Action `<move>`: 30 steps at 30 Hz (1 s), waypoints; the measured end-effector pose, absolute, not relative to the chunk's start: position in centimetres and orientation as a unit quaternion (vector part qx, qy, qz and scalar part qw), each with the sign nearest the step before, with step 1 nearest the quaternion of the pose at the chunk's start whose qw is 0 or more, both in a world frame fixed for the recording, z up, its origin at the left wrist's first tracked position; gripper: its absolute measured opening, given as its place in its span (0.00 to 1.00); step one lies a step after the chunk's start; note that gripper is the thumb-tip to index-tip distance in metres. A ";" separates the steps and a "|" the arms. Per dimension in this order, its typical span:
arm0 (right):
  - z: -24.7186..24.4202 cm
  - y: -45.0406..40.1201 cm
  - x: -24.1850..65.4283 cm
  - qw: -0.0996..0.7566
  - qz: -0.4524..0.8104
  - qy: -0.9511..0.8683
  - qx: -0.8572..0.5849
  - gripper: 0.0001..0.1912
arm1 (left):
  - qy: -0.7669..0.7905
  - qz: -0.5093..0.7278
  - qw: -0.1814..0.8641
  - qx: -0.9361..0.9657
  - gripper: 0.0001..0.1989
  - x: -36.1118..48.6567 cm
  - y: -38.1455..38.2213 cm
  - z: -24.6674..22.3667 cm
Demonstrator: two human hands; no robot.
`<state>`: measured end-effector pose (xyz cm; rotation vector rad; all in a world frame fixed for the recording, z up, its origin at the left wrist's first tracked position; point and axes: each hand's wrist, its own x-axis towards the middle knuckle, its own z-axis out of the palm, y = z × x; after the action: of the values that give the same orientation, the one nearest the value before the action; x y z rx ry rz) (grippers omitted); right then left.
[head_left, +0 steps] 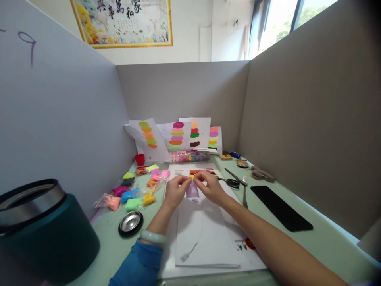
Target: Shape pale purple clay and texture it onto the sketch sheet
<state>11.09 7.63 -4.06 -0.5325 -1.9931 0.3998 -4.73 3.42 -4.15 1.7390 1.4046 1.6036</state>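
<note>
My left hand (pixel 176 192) and my right hand (pixel 212 186) meet over a white sheet of paper (pixel 202 234) on the pale green table (pixel 315 246). Together they pinch the top of a small clear bag of light purple clay (pixel 192 190), which hangs between the fingers just above the paper. A pale bangle sits on my left wrist, above a blue sleeve.
Several small bags of coloured clay (pixel 135 194) lie left of the paper. A round metal dish (pixel 130 223) and a large dark teal container (pixel 41 234) stand at the near left. Scissors (pixel 230 180), a fork (pixel 244 192) and a black pad (pixel 281 208) lie right. Colour-swatch sheets (pixel 175 137) lean on the back partition.
</note>
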 end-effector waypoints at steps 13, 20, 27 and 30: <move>-4.7 8.0 11.0 0.489 0.126 -0.837 -0.211 0.05 | 0.502 0.542 0.074 0.670 0.06 -4.5 3.1 -4.1; -4.9 8.2 11.0 0.483 0.117 -0.835 -0.238 0.06 | 0.509 0.529 0.110 0.670 0.04 -4.6 3.4 -4.3; -4.9 8.9 11.2 0.519 0.182 -0.786 -0.282 0.07 | 0.520 0.553 0.167 0.629 0.04 -5.4 4.1 -4.9; -4.8 8.8 11.3 0.517 0.188 -0.787 -0.279 0.07 | 0.520 0.555 0.169 0.627 0.06 -5.4 4.2 -4.9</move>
<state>11.26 8.84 -4.82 -0.6700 -1.8901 0.4507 -5.36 4.15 -4.94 1.7830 1.4776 1.5791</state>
